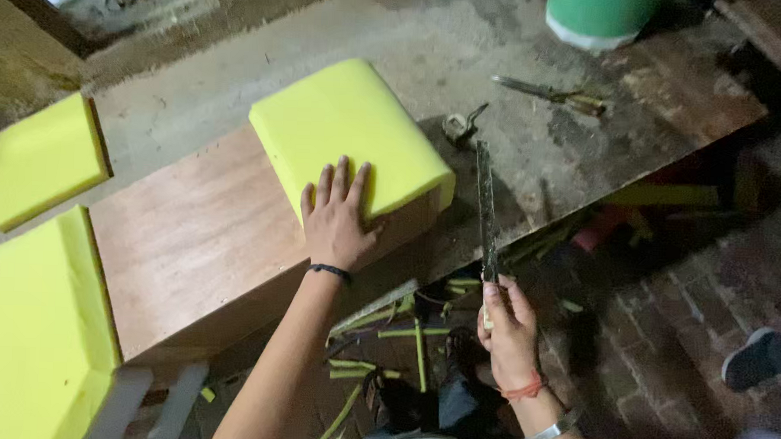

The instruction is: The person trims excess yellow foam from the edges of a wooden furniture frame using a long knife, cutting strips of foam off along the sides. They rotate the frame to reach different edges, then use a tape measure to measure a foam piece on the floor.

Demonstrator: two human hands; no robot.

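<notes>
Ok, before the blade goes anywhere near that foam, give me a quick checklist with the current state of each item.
1. Left hand flat on the yellow foam block, pinning it to the wooden board: ok.
2. Right hand gripping the long blade at its lower end: ok.
3. Blade apart from the foam and from the left fingers: ok, it stands to the right of the block.
4. Foam edge lined up with the board's edge: cannot tell.
5. Bench beside the block free of loose tools: not ok, a small metal tool and scissors lie nearby.
</notes>
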